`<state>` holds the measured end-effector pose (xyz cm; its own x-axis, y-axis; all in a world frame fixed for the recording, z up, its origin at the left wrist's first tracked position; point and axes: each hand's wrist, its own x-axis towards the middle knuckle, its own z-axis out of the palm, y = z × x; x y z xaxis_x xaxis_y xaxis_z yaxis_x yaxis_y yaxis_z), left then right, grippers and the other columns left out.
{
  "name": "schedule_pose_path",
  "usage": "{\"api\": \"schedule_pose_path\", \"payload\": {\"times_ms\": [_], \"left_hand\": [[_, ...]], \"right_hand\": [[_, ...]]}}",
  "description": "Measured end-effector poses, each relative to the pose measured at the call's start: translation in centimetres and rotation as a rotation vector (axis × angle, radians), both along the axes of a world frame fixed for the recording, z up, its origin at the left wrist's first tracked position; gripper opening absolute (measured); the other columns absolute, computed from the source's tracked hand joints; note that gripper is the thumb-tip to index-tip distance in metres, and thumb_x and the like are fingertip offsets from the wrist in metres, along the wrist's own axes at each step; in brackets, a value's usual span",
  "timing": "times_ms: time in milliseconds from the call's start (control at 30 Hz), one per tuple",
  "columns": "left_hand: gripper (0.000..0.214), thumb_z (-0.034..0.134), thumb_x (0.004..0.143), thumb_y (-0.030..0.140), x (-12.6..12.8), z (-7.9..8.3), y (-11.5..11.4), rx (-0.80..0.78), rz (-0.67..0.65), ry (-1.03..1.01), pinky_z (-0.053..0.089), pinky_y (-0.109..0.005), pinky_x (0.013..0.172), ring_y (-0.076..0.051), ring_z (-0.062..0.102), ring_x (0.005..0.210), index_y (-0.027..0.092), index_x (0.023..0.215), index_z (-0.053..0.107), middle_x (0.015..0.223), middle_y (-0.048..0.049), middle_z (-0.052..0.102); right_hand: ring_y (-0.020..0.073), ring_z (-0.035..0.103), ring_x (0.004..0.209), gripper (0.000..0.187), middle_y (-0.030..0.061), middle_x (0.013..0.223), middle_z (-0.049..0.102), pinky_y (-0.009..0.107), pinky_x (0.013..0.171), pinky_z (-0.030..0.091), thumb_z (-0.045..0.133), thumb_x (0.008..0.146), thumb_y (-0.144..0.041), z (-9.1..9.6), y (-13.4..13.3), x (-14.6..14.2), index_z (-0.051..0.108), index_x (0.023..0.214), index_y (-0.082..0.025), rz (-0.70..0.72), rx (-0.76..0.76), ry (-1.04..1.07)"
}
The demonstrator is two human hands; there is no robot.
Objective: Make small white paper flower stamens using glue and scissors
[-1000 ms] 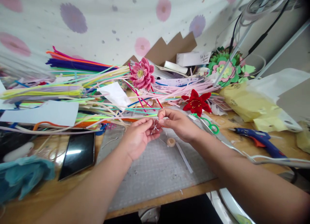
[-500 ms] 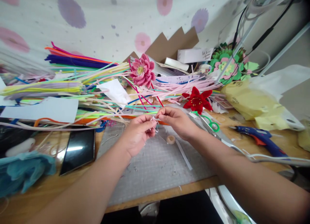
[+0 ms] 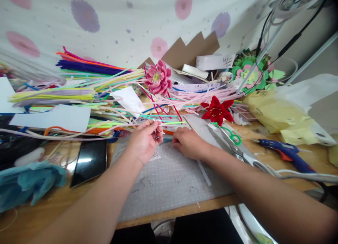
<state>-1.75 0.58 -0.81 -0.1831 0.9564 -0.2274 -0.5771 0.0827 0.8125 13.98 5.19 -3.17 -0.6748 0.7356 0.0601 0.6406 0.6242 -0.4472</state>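
My left hand (image 3: 144, 141) is raised over the grey cutting mat (image 3: 169, 187), thumb and fingers pinched on a small bunch of thin white strands (image 3: 159, 125) that look like stamens. Several similar pale strands (image 3: 156, 155) lie on the mat beneath it. To the right, my right hand (image 3: 189, 142) is low at the mat with its fingers curled down; its fingertips are mostly hidden, so whatever they hold cannot be made out. A whitish strip (image 3: 204, 173) sticks out below that hand.
Pipe cleaners (image 3: 52, 96) in many colours pile up at the back left, behind a black phone (image 3: 89, 162). A red flower (image 3: 217, 110), a pink flower (image 3: 158, 77), green-handled scissors (image 3: 233, 138), large scissors (image 3: 246, 156) and a blue glue gun (image 3: 287, 152) surround the mat.
My hands have moved apart. The right hand let go of the white strands and dropped to the mat, covering the spot where a small tan roll lay. The left hand keeps the strands.
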Motion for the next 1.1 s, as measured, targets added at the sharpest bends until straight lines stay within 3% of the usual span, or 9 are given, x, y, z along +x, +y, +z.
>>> {"api": "schedule_pose_path", "payload": {"times_ms": [133,333,433,633,833,1000,1100], "left_hand": [[0.008,0.062,0.079,0.011,0.2,-0.3,-0.1,0.003,-0.04,0.05,0.043,-0.017,0.052,-0.007,0.054,0.052,0.014,0.072,0.059,0.059,0.0018,0.058],[0.004,0.061,0.081,0.011,0.8,-0.9,-0.4,-0.052,-0.152,0.105,0.052,-0.026,0.064,-0.014,0.065,0.063,0.013,0.077,0.062,0.072,-0.006,0.069],[0.008,0.059,0.083,0.012,1.2,-0.8,-0.5,-0.043,-0.22,0.029,0.054,-0.032,0.068,-0.017,0.068,0.066,0.012,0.077,0.064,0.075,-0.0089,0.071],[0.023,0.046,0.092,0.018,1.8,-0.7,-1.0,-0.07,-0.308,-0.045,0.055,-0.034,0.065,-0.022,0.071,0.071,0.011,0.084,0.066,0.076,-0.0126,0.073],[0.026,0.049,0.092,0.026,1.7,-0.6,-1.2,-0.073,-0.32,-0.024,0.055,-0.029,0.059,-0.018,0.069,0.061,0.011,0.078,0.065,0.071,-0.0108,0.072],[0.031,0.048,0.092,0.028,1.3,-0.5,-1.1,-0.084,-0.317,-0.041,0.053,-0.025,0.054,-0.014,0.064,0.056,0.011,0.076,0.066,0.068,-0.0094,0.069],[0.015,0.06,0.085,0.023,1.1,-0.4,-1.1,-0.038,-0.297,-0.029,0.049,-0.021,0.052,-0.011,0.06,0.054,0.012,0.078,0.066,0.066,-0.0053,0.066]], "right_hand": [[0.0166,0.052,0.079,0.009,0.0037,0.08,0.056,0.029,0.075,0.04,0.052,0.082,-0.012,1.4,0.3,0.6,0.054,0.074,-0.017,0.004,-0.067,0.114],[0.0148,0.045,0.075,0.013,0.0003,0.077,0.048,0.028,0.069,0.04,0.051,0.084,-0.029,2.1,0.1,1.2,0.049,0.077,-0.019,0.041,-0.322,0.698],[0.0138,0.044,0.073,0.016,0.0,0.078,0.046,0.027,0.068,0.039,0.054,0.082,-0.032,1.8,-0.1,0.9,0.049,0.075,-0.019,0.028,-0.375,0.822],[0.0103,0.046,0.058,0.02,-0.0037,0.071,0.046,0.023,0.052,0.039,0.059,0.079,-0.036,1.3,-0.6,-0.1,0.046,0.077,-0.02,-0.063,-0.628,0.916],[0.0115,0.052,0.068,0.013,-0.0019,0.074,0.055,0.026,0.065,0.044,0.062,0.078,-0.03,0.9,-0.1,0.0,0.056,0.077,-0.018,-0.118,-0.531,0.976],[0.0131,0.06,0.08,0.024,0.0021,0.091,0.064,0.03,0.077,0.047,0.063,0.081,-0.032,1.0,0.3,0.8,0.063,0.101,-0.019,-0.005,-0.778,1.083],[0.0135,0.062,0.079,0.031,0.0026,0.09,0.066,0.032,0.076,0.05,0.066,0.081,-0.034,1.2,0.2,1.1,0.061,0.107,-0.019,0.097,-0.9,1.024]]}}
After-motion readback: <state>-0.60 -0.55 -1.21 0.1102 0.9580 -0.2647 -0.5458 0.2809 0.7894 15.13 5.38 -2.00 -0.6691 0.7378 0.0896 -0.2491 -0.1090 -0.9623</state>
